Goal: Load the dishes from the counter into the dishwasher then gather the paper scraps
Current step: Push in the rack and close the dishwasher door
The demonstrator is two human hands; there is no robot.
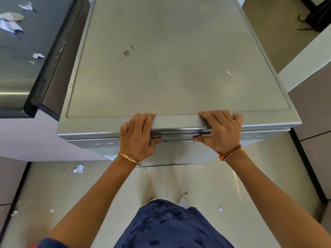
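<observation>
Dishwasher (172,56) top was matt grey metal w/ scuffs & brown stains; its handle (179,132) shiny brushed metal. Floor (206,185) was glossy tile. Tabletop (19,72) dark, polished, w/ crumpled paper scraps (10,25).

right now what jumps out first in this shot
Both hands grip the front top edge of the grey dishwasher at centre: the left hand and the right hand, fingers over the top, thumbs under the handle. Paper scraps lie around: one crumpled scrap on the floor at left.
</observation>
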